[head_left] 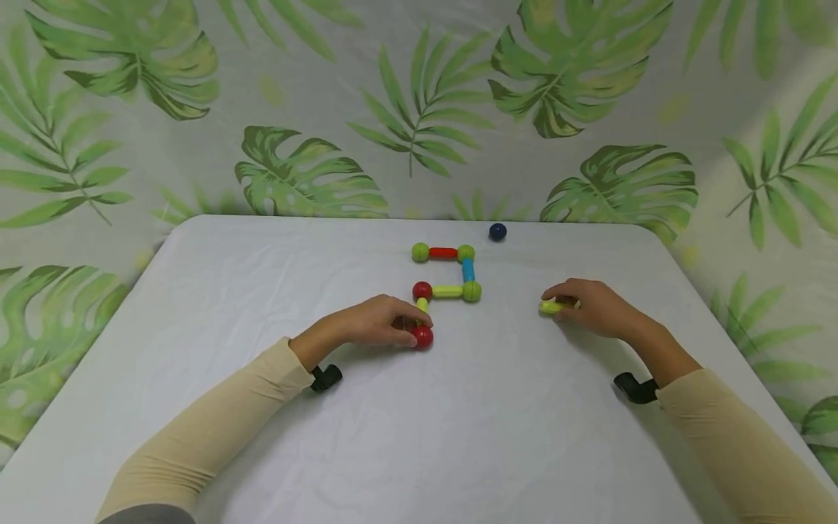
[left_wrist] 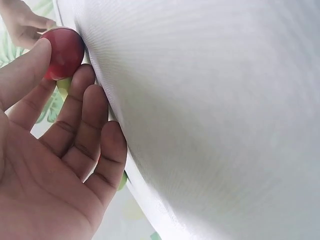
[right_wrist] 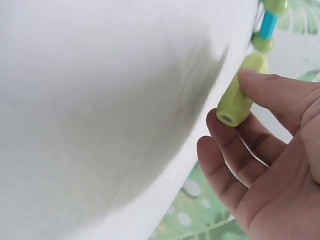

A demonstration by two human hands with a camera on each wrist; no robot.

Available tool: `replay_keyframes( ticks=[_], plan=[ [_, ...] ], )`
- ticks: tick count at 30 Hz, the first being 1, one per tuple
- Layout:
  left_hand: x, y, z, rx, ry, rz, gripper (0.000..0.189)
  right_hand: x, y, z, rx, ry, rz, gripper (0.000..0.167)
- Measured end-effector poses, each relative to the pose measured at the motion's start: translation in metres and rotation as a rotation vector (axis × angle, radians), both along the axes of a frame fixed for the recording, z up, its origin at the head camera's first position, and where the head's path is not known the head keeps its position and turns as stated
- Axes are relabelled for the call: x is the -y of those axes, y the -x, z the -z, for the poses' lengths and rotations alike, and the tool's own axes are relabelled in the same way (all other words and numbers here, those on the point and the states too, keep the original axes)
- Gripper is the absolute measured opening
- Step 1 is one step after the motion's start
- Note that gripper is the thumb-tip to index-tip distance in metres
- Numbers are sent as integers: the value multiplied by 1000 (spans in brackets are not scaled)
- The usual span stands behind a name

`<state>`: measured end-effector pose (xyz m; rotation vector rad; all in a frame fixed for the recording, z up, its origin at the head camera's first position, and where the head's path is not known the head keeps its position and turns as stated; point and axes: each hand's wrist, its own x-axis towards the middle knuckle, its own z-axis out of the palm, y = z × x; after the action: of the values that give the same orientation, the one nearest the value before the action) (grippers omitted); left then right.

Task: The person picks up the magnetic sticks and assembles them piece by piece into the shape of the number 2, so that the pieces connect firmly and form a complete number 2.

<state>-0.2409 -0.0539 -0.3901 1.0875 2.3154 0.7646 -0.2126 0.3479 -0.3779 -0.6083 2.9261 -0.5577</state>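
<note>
My left hand [head_left: 380, 322] pinches the near red ball [head_left: 424, 337] between thumb and fingers; the left wrist view shows the thumb against this ball [left_wrist: 65, 52]. From it a yellow-green rod [head_left: 422, 306] runs to a second red ball [head_left: 422, 290]. That ball joins another yellow-green rod [head_left: 448, 291], then a green ball [head_left: 472, 291], a blue rod [head_left: 468, 270], a green ball [head_left: 465, 252], a red rod [head_left: 443, 253] and an end green ball [head_left: 420, 252]. Off to the right, my right hand [head_left: 597, 309] pinches a loose yellow-green rod [right_wrist: 240, 92], its end showing a grey disc.
A dark blue ball [head_left: 497, 232] lies alone near the table's back edge. The table wears a white cloth [head_left: 419, 437]. Behind it hangs a leaf-patterned sheet [head_left: 432, 109]. A black wrist mount [head_left: 326, 378] sits under each forearm.
</note>
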Motion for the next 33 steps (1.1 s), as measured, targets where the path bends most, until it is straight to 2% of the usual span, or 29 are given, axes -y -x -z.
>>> replay_keyframes(
  ticks=[6,12,17,22,33],
  plan=[
    [0,1,0,0,15,-15,38,12,-17,-5,-54,37,-70,30],
    [-1,0,-2,5,20,-12,38,19,-31,-8,-34,60,-71,30],
    [-2,-2,-4,6,25,-16,38,28,-40,-9,-29,69,-107,30],
    [-1,-2,-5,5,25,-26,36,39,-41,-8,-20,83,-142,30],
    [-2,-2,-2,15,15,-34,35,51,-31,-1,6,111,-174,31]
  ],
)
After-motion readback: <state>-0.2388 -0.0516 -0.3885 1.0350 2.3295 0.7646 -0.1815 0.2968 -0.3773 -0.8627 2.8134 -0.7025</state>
